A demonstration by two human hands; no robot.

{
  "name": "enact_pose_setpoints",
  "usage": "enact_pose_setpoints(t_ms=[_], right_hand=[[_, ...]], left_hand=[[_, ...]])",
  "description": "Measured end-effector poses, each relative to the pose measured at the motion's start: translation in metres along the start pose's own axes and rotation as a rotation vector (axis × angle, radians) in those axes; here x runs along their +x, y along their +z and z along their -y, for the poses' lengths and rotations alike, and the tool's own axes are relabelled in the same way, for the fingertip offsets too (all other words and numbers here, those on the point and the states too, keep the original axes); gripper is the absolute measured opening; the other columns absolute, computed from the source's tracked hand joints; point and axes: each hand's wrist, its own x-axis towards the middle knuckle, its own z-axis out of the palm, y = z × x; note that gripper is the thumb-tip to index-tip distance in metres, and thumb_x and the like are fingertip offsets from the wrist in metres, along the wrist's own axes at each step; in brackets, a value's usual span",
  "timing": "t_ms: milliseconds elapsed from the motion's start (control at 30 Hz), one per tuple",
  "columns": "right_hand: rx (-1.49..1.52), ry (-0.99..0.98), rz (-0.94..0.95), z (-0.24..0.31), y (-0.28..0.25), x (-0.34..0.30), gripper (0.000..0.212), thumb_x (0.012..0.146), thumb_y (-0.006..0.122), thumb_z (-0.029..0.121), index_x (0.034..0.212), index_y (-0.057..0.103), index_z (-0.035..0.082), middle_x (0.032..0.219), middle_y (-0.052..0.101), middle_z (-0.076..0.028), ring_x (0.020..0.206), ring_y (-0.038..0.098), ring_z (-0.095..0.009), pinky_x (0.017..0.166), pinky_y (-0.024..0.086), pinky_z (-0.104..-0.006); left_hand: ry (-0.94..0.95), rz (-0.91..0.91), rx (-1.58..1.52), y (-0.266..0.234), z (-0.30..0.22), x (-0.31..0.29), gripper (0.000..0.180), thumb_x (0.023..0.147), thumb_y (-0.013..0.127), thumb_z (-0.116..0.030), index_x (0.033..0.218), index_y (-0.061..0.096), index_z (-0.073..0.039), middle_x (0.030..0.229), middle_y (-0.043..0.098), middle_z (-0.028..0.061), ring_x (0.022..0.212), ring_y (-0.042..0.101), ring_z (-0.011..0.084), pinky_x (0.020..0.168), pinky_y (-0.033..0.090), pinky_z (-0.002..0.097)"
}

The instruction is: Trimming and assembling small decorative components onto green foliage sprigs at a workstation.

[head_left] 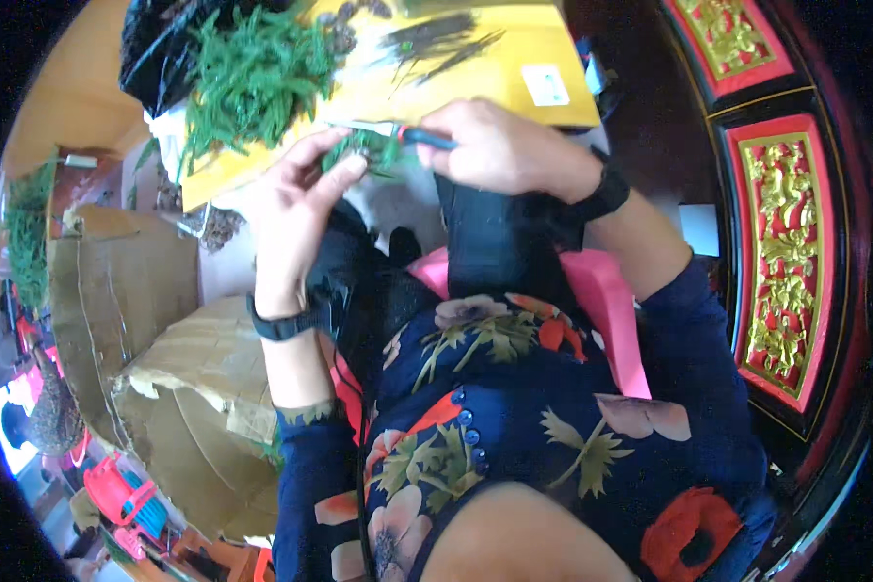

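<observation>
My left hand is closed on a small green artificial sprig, pinched between thumb and fingers just off the near edge of the yellow table. My right hand grips a hand tool with a dark blue and red handle. Its thin metal front points left, over the sprig; blur hides its exact kind. Beyond my left hand, a heap of similar green sprigs covers the table's left side. Thin dark stems lie spread farther back.
A black plastic bag sits at the far left. Small brown pieces lie beside the heap, and a white card is at the table's right. Cardboard stands to my left; a red-and-gold carved panel is right. Pink seat beneath me.
</observation>
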Motion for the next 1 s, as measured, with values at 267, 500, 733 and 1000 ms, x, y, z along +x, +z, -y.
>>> enact_pose_setpoints(t_ms=[267, 500, 733, 1000], right_hand=[[0.015, -0.018, -0.065, 0.006, -0.003, -0.001, 0.019, 0.08, 0.054, 0.016, 0.084, 0.06, -0.002, 0.075, 0.059, -0.024, 0.073, 0.058, -0.04, 0.065, 0.044, -0.0432], [0.013, -0.022, -0.102, 0.019, -0.015, -0.001, 0.019, 0.08, 0.055, 0.016, 0.085, 0.061, -0.001, 0.074, 0.059, -0.023, 0.072, 0.057, -0.038, 0.065, 0.045, -0.041], [0.08, 0.131, -0.415, -0.001, -0.109, 0.032, 0.024, 0.079, 0.06, 0.025, 0.083, 0.061, 0.002, 0.067, 0.058, -0.004, 0.061, 0.053, -0.015, 0.058, 0.043, -0.0305], [-0.056, 0.455, -0.949, -0.094, -0.167, 0.04, 0.052, 0.071, 0.063, 0.026, 0.115, 0.05, 0.001, 0.107, 0.059, -0.019, 0.097, 0.058, -0.03, 0.084, 0.044, -0.0371]], left_hand=[[-0.045, 0.096, -0.013, 0.002, -0.006, -0.004, 0.03, 0.079, 0.065, -0.001, 0.109, 0.059, 0.001, 0.095, 0.063, 0.005, 0.08, 0.057, 0.0105, 0.069, 0.046, 0.0211], [0.446, -0.244, 0.473, 0.017, -0.007, -0.004, 0.038, 0.078, 0.066, -0.003, 0.115, 0.055, 0.0, 0.111, 0.057, 0.0127, 0.092, 0.057, 0.0179, 0.067, 0.05, 0.0247], [0.469, -0.396, 0.273, 0.013, -0.025, -0.011, 0.042, 0.078, 0.066, -0.003, 0.117, 0.052, -0.001, 0.119, 0.051, 0.0136, 0.099, 0.056, 0.0224, 0.07, 0.051, 0.0267], [0.304, -0.165, 0.261, 0.018, -0.021, -0.012, 0.04, 0.081, 0.065, -0.008, 0.117, 0.052, 0.0, 0.116, 0.052, 0.0093, 0.096, 0.057, 0.0172, 0.07, 0.05, 0.0248]])
